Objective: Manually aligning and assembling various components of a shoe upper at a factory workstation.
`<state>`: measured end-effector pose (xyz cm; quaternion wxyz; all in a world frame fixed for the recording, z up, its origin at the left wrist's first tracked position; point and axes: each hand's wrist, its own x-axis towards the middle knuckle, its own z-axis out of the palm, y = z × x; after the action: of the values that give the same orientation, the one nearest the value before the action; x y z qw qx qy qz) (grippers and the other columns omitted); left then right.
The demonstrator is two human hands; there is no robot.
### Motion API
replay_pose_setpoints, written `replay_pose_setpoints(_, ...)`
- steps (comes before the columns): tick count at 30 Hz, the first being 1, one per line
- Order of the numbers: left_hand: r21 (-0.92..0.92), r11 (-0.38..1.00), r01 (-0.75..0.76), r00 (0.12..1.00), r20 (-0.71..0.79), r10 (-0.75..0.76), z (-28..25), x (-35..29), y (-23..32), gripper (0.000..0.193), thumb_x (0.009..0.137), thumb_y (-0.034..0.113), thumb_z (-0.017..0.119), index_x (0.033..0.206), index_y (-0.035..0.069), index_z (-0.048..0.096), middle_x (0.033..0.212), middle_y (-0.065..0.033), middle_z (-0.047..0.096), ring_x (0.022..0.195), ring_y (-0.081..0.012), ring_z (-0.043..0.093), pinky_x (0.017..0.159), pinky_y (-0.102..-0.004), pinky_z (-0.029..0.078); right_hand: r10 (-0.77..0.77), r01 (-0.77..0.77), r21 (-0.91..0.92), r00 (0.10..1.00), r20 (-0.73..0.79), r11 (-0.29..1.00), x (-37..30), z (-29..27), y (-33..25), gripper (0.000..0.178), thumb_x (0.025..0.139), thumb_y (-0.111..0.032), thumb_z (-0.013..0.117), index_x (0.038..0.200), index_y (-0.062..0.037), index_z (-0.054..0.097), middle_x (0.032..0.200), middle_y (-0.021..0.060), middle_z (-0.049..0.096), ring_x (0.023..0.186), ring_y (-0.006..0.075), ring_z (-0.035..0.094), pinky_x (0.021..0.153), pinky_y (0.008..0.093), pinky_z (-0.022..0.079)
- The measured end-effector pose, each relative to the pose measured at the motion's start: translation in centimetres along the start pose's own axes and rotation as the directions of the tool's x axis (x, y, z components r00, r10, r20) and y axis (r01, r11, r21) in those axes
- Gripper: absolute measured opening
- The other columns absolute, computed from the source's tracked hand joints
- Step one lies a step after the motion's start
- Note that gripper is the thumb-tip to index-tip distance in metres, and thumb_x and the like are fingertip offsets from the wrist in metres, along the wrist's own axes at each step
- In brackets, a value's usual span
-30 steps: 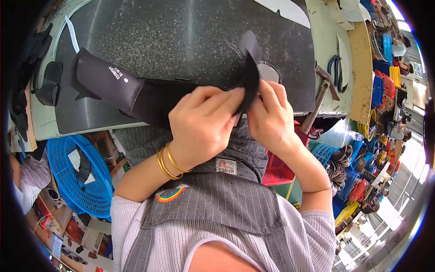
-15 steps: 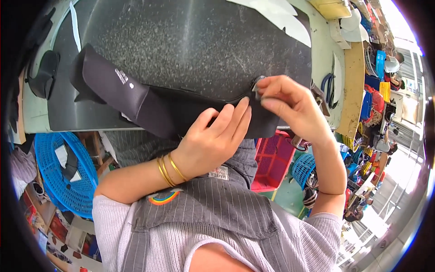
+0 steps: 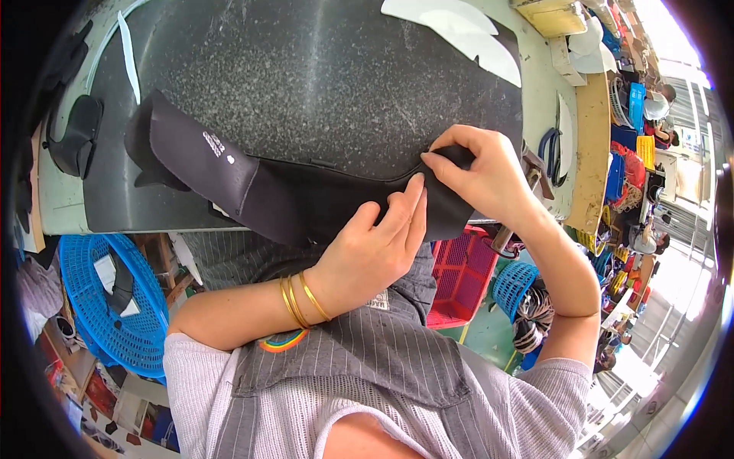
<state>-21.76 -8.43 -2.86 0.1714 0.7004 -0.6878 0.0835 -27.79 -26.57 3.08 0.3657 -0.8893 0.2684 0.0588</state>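
Observation:
A long black leather-like piece (image 3: 336, 199) lies along the near edge of the dark work mat (image 3: 260, 84). Its left end carries a smooth purplish-grey panel (image 3: 195, 157) with small white print. My left hand (image 3: 375, 245) rests on the middle of the piece, fingers stretched out and fingertips by its seam. Just to the right, my right hand (image 3: 485, 172) pinches the raised far edge of the piece between thumb and fingers. Part of the right end is hidden under that hand.
A black moulded part (image 3: 79, 130) sits at the mat's left edge. White cut sheets (image 3: 466, 34) lie at the far right, and blue-handled scissors (image 3: 549, 149) beyond the mat. Below the table stand a blue basket (image 3: 157, 336) and a red crate (image 3: 466, 287).
My right hand has closed on the far edge of the black piece, folding its right end up. The small shiny object seen at its fingertips earlier no longer shows.

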Motion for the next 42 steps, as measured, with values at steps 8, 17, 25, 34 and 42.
replay_pose_setpoints(8, -0.009, 1.000, 0.002, 1.000, 0.026, -0.002, -0.6, 0.7, -0.5, 0.045, 0.075, 0.010, 0.057, 0.117, -0.004, 0.060, 0.126, -0.0166, 0.057, 0.095, -0.0206, 0.054, 0.068, -0.0234, 0.050, -0.341, 0.249, -0.313, 0.896, -0.284, 0.917, -1.3, 2.5, 2.6, 0.020, 0.077, -0.017, 0.073, 0.085, -0.0034, 0.062, 0.079, 0.0111, 0.060, 0.074, 0.0307, 0.061, 0.064, 0.0377, 0.050)
replay_pose_setpoints(17, -0.110, 0.993, 0.040, 0.982, 0.187, -0.019, -0.9, 2.0, 0.1, 0.069, 0.066, 0.019, 0.068, 0.130, -0.001, 0.052, 0.138, -0.0168, 0.047, 0.087, -0.0220, 0.051, 0.074, -0.0259, 0.053, -0.250, 0.220, -0.122, 0.888, -0.385, 0.968, -2.6, 2.9, 4.2, 0.017, 0.081, -0.011, 0.069, 0.091, -0.0009, 0.060, 0.080, 0.0130, 0.060, 0.070, 0.0318, 0.061, 0.062, 0.0374, 0.049)
replay_pose_setpoints(25, 0.024, 1.000, 0.017, 0.991, 0.132, -0.020, -0.5, 1.5, -0.4, 0.048, 0.075, 0.013, 0.057, 0.122, 0.000, 0.059, 0.131, -0.0172, 0.053, 0.087, -0.0213, 0.054, 0.062, -0.0205, 0.048, -0.550, 0.434, -0.343, 0.712, -0.437, 0.833, -4.6, 4.1, 3.4, 0.034, 0.077, 0.000, 0.066, 0.110, 0.0013, 0.056, 0.105, 0.0201, 0.059, 0.097, 0.0401, 0.057, 0.085, 0.0466, 0.048)
replay_pose_setpoints(34, -0.190, 0.973, -0.133, 0.991, 0.009, 0.137, -5.1, -4.6, -6.8, 0.030, 0.075, 0.011, 0.062, 0.104, 0.004, 0.069, 0.110, -0.0094, 0.068, 0.099, -0.0217, 0.066, 0.086, -0.0350, 0.054, -0.649, 0.583, -0.423, 0.761, -0.016, 0.694, -6.2, 5.2, 3.4, 0.065, 0.074, -0.032, 0.073, 0.129, -0.0026, 0.054, 0.136, 0.0137, 0.050, 0.129, 0.0284, 0.045, 0.109, 0.0431, 0.035)
replay_pose_setpoints(42, -0.427, 0.876, 0.225, 0.972, 0.035, -0.233, -4.7, -4.4, -3.8, 0.037, 0.071, 0.000, 0.063, 0.107, 0.002, 0.067, 0.110, -0.0119, 0.067, 0.103, -0.0261, 0.065, 0.089, -0.0347, 0.053, -0.730, 0.706, -0.192, 0.675, -0.107, 0.681, -3.3, 5.9, -0.8, 0.045, 0.066, -0.020, 0.078, 0.102, 0.0010, 0.064, 0.105, 0.0136, 0.065, 0.095, 0.0290, 0.063, 0.079, 0.0362, 0.054)
